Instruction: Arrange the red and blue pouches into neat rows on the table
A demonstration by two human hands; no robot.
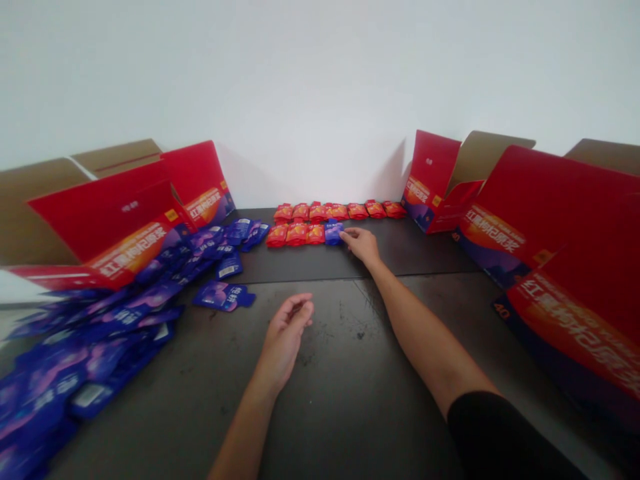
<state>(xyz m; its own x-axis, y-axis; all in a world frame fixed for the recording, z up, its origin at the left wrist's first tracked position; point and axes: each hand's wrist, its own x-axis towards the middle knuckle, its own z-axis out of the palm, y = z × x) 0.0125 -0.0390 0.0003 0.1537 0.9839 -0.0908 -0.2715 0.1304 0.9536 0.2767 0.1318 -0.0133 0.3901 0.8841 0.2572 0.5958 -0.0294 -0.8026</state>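
Note:
My right hand (363, 245) reaches to the back of the table, its thumb and fingers closed on the right edge of a purple pouch (333, 233). That pouch lies at the right end of the front row, beside a red pouch (315, 235). Behind it runs a longer row of red pouches (357, 211) along the wall. My left hand (285, 340) hovers over the middle of the table, fingers curled in toward the thumb, with nothing visible in them. Nearest to it on the left is a loose purple pouch (223, 295), lying flat.
A big heap of purple pouches (105, 360) spreads across the left side, against an open red carton (110, 220). On the right stand more open red cartons (500, 213). A white wall (320, 100) closes off the back. A seam crosses the dark table (350, 400).

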